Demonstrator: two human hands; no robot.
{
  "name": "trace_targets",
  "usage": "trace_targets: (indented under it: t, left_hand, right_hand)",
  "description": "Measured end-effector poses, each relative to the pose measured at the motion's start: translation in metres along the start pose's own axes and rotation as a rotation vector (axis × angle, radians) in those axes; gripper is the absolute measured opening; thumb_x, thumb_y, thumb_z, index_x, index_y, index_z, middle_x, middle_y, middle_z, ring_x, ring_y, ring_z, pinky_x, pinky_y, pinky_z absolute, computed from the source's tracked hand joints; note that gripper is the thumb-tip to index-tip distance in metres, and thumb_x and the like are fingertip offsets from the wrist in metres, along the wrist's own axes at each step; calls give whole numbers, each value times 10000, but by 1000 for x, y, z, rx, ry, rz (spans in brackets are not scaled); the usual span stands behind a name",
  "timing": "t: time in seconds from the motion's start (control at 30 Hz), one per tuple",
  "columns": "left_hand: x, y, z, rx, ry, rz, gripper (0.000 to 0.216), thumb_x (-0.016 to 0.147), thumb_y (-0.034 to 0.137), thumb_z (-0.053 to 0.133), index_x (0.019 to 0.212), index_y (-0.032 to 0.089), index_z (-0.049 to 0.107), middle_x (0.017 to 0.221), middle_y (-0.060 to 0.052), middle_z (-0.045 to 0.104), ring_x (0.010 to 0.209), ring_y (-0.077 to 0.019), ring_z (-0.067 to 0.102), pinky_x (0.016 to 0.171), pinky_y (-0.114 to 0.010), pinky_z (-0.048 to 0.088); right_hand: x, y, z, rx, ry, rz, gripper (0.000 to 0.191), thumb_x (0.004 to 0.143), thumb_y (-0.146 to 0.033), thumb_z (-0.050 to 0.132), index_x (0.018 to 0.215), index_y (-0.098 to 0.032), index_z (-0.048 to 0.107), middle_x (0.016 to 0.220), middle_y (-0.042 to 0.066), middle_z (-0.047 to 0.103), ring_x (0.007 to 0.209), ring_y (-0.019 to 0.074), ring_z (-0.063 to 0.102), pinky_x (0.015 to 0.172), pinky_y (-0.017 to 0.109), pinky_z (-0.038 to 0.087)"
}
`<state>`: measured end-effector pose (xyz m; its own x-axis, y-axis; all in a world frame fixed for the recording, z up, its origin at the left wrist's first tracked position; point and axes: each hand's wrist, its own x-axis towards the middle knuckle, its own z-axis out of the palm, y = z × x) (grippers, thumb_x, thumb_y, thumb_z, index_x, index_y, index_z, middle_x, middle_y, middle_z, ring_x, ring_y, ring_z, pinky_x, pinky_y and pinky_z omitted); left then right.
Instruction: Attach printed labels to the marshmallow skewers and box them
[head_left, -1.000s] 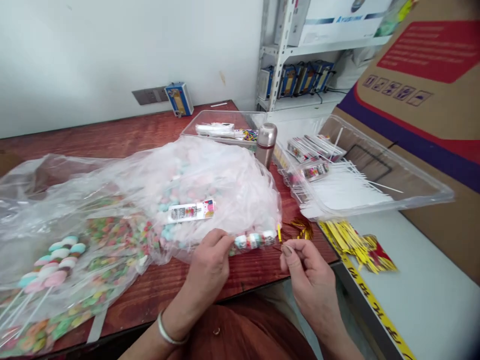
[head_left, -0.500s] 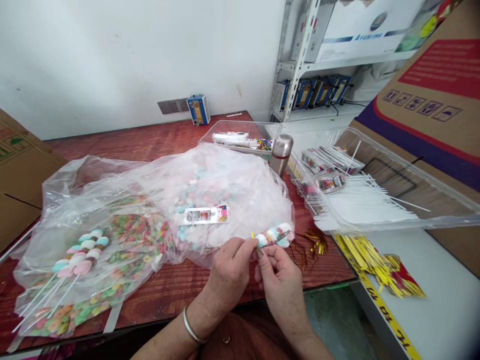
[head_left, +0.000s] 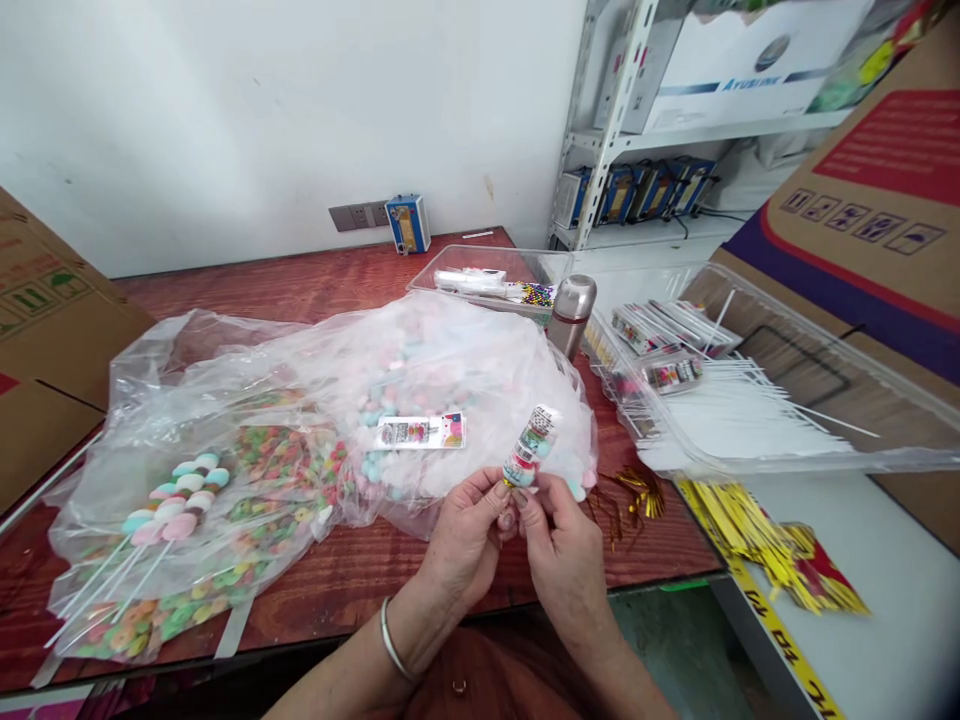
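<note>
A marshmallow skewer in a printed clear wrapper [head_left: 531, 447] stands tilted up between my two hands. My left hand [head_left: 466, 530] pinches the lower end of the wrapper, where a bit of yellow tie shows. Closed at the same spot, my right hand [head_left: 564, 545] has its thumb and fingers touching the wrapper's base. The stick below is hidden by my fingers. Behind them lies a large clear bag of marshmallows [head_left: 495, 370], with a flat printed wrapper [head_left: 421, 432] on top. Several unwrapped marshmallow skewers [head_left: 176, 500] rest on the bag of candy rings [head_left: 277, 460] at left.
A clear bin [head_left: 757, 450] at right holds white sticks and printed wrappers. Gold ties [head_left: 637, 492] lie at the table edge, and yellow ties [head_left: 742, 530] below the bin. A steel flask [head_left: 571, 315] stands near a small clear tray [head_left: 480, 290]. Cardboard boxes flank both sides.
The wrapped skewer has swung from lying nearly level, pointing right, to standing more upright. My left hand has turned, its fingers now gripping at the wrapper's base. The view has shifted slightly.
</note>
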<state>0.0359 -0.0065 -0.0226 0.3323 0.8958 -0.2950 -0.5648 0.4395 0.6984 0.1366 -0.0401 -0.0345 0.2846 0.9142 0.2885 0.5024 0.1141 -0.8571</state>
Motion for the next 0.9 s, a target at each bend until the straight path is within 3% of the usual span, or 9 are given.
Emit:
trace_targets:
  t: [0.1, 0.23, 0.3, 0.37, 0.47, 0.53, 0.67, 0.77, 0.9]
  left_hand:
    - [-2, 1, -5, 167, -58, 54, 233, 801, 342, 707, 899, 145, 632, 610, 47, 466, 508, -62, 359, 502, -193, 298]
    - [-7, 5, -14, 843, -67, 466, 203, 887, 267, 585, 1060, 198, 666, 859, -57, 655, 776, -168, 583, 732, -289, 447]
    - [-8, 6, -16, 1032, -42, 611, 227, 902, 247, 549, 1085, 206, 676, 963, -91, 684, 903, -210, 608, 817, -318, 444]
    - [-9, 6, -16, 1029, -16, 604, 213, 920, 266, 520, 1038, 203, 686, 892, -78, 683, 829, -200, 609, 765, -303, 448]
    - [-8, 6, -12, 828, -5, 416, 235, 941, 341, 497, 913, 188, 673, 641, 4, 562, 551, -127, 483, 559, -247, 389]
    - [-7, 7, -10, 729, -4, 323, 266, 941, 377, 494, 880, 181, 664, 565, 40, 471, 468, -99, 384, 482, -230, 327]
    - [-8, 9, -7, 798, 21, 419, 237, 926, 323, 524, 964, 186, 713, 707, -10, 611, 634, -138, 524, 630, -247, 434]
    - [-10, 10, -6, 876, 7, 505, 267, 929, 291, 513, 1041, 194, 735, 824, -44, 683, 796, -194, 598, 766, -297, 473]
    - [-8, 10, -9, 882, -75, 521, 294, 939, 276, 509, 1141, 219, 716, 811, -46, 673, 780, -192, 604, 756, -306, 483]
  right_hand:
    - [5, 4, -6, -148, 18, -193, 240, 989, -279, 421, 817, -213, 576, 670, 6, 660, 590, 157, 635, 553, 235, 438]
    - [8, 5, -11, -348, 50, -386, 280, 1001, -243, 390, 769, -207, 543, 612, 16, 617, 544, 163, 586, 523, 259, 370]
    - [7, 4, -12, -346, 45, -410, 266, 998, -231, 393, 778, -208, 540, 618, 16, 616, 545, 162, 577, 528, 262, 366]
    - [4, 1, -9, -244, 18, -357, 241, 994, -228, 412, 793, -210, 543, 641, 6, 618, 557, 150, 577, 539, 249, 383]
    - [1, -3, -4, -19, -17, -196, 211, 989, -232, 447, 815, -209, 564, 660, -17, 616, 565, 132, 573, 562, 226, 426]
    - [1, -4, -1, 70, -10, -130, 170, 977, -244, 481, 872, -205, 609, 727, -6, 650, 641, 143, 604, 622, 235, 467]
    - [1, -6, 0, 102, 22, -84, 133, 933, -302, 566, 930, -205, 657, 878, 40, 678, 821, 190, 629, 736, 290, 498]
    - [4, -8, -2, 118, 15, -21, 174, 927, -316, 566, 818, -203, 639, 771, 16, 649, 713, 171, 600, 669, 275, 479]
    - [6, -10, -6, 234, -15, 71, 190, 909, -330, 570, 784, -195, 617, 681, -3, 622, 627, 156, 567, 600, 257, 462]
